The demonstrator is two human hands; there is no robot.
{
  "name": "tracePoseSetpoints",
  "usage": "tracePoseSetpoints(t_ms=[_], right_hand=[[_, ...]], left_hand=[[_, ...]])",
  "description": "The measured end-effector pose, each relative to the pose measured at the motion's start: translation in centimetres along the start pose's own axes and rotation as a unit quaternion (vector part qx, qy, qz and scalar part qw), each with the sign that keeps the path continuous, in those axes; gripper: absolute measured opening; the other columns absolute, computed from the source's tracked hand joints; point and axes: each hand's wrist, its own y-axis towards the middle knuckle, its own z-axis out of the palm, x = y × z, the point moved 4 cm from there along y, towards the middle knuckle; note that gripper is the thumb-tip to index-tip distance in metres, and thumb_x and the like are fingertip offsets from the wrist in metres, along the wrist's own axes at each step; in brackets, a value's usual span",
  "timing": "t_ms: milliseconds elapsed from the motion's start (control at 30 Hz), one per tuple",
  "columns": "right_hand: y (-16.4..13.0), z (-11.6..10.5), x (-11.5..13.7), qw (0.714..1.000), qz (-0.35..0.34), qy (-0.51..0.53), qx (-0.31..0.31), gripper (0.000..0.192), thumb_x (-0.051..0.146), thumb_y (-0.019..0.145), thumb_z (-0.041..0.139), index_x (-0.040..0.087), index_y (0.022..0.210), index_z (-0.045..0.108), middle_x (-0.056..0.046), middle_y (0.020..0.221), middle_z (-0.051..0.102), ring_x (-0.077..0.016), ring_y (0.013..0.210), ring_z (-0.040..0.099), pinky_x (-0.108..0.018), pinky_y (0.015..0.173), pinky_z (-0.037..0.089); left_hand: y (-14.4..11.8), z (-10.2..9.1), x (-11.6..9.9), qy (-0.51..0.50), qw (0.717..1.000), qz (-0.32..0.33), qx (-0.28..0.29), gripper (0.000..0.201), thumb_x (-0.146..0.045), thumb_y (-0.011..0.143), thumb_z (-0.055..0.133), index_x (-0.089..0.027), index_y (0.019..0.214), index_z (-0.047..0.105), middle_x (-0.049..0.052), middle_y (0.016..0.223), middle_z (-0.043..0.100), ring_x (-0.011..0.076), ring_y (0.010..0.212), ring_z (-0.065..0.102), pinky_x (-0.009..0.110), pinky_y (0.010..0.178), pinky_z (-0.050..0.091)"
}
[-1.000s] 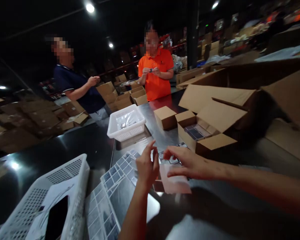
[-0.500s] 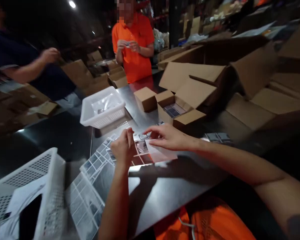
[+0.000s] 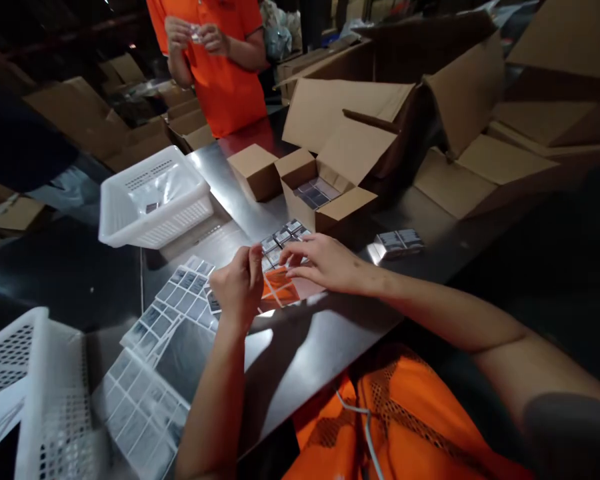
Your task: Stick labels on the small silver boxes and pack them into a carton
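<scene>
My left hand point(image 3: 239, 287) pinches the edge of a clear plastic sleeve point(image 3: 283, 288) lying on the shiny dark table point(image 3: 325, 340). My right hand point(image 3: 323, 261) rests flat on the same sleeve, fingers spread over its top edge. Just beyond my fingers lies a row of small dark packets point(image 3: 283, 236). Sheets of grey label stickers point(image 3: 177, 300) spread to the left of my left hand.
A small open carton point(image 3: 325, 193) with packets inside and a closed small box point(image 3: 255, 170) stand behind. A white basket point(image 3: 153, 197) sits far left, another point(image 3: 30, 393) near left. A packet stack point(image 3: 397, 241) lies right. A person in orange point(image 3: 215, 47) stands opposite. Large cartons point(image 3: 455, 113) fill the right.
The camera has tilted down and the view shifted. My hands have stayed together on the sleeve, now closer to the table's near edge.
</scene>
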Motion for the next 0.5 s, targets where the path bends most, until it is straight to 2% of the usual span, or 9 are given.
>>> tracePoseSetpoints(t_ms=[67,167,233,333,400,433,500], right_hand=[[-0.9,0.2,-0.1,0.995,-0.031,-0.08,-0.045,0.012,0.026,0.089,0.074,0.021,0.101,0.072,-0.003,0.096,0.078,-0.0222,0.095,0.07,-0.05,0.112,0.034],[-2.4,1.3,0.1,0.972,-0.077,-0.174,-0.138,0.011,0.032,0.094,0.067,0.023,0.095,0.074,-0.005,0.108,0.077,-0.0273,0.114,0.064,-0.058,0.115,0.025],[-3.5,2.5,0.3,0.957,-0.109,-0.213,-0.164,0.015,0.028,0.098,0.059,0.027,0.095,0.075,-0.003,0.111,0.077,-0.026,0.118,0.061,-0.058,0.115,0.024],[-5.5,3.4,0.7,0.948,-0.194,-0.208,-0.141,0.018,0.027,0.099,0.058,0.03,0.094,0.074,0.001,0.11,0.076,-0.0208,0.117,0.06,-0.048,0.115,0.03],[-7.3,2.1,0.1,0.952,-0.225,-0.156,-0.133,0.012,0.033,0.097,0.062,0.03,0.099,0.073,0.0,0.11,0.075,-0.0191,0.117,0.06,-0.04,0.112,0.035],[-8.3,0.7,-0.7,0.958,-0.213,-0.131,-0.14,0.014,0.036,0.097,0.063,0.03,0.106,0.072,-0.002,0.112,0.073,-0.0195,0.118,0.059,-0.039,0.11,0.037],[-10.4,-2.9,-3.6,0.972,-0.13,-0.11,-0.161,0.033,0.036,0.096,0.064,0.028,0.128,0.062,-0.007,0.12,0.069,-0.0221,0.119,0.058,-0.041,0.107,0.041]], left_hand=[[-0.3,0.5,-0.4,0.02,1.0,-0.005,0.006,0.048,-0.045,0.101,0.037,-0.02,0.079,0.071,0.001,0.055,0.056,0.0144,0.053,0.046,0.027,0.058,0.023],[-0.9,1.1,-0.8,0.038,0.999,-0.013,-0.001,0.05,-0.049,0.1,0.037,-0.021,0.081,0.073,0.003,0.057,0.059,0.0151,0.051,0.043,0.028,0.058,0.021],[-1.0,1.3,-1.0,0.054,0.998,-0.019,0.006,0.049,-0.049,0.1,0.038,-0.021,0.083,0.074,0.003,0.056,0.057,0.0155,0.049,0.04,0.029,0.058,0.019],[-0.9,1.6,-0.7,0.076,0.996,-0.027,0.032,0.047,-0.049,0.099,0.04,-0.022,0.083,0.075,0.003,0.052,0.053,0.0159,0.048,0.035,0.029,0.058,0.016],[-0.5,1.7,-0.3,0.082,0.995,-0.028,0.048,0.046,-0.049,0.098,0.042,-0.021,0.082,0.075,0.003,0.051,0.052,0.0164,0.048,0.035,0.029,0.057,0.017],[-0.3,1.6,-0.1,0.08,0.995,-0.026,0.056,0.046,-0.05,0.097,0.043,-0.022,0.081,0.075,0.003,0.052,0.053,0.0167,0.048,0.036,0.029,0.057,0.018],[0.2,1.5,0.4,0.062,0.995,-0.019,0.075,0.043,-0.05,0.095,0.045,-0.023,0.081,0.075,0.004,0.054,0.057,0.0176,0.05,0.042,0.028,0.058,0.022]])
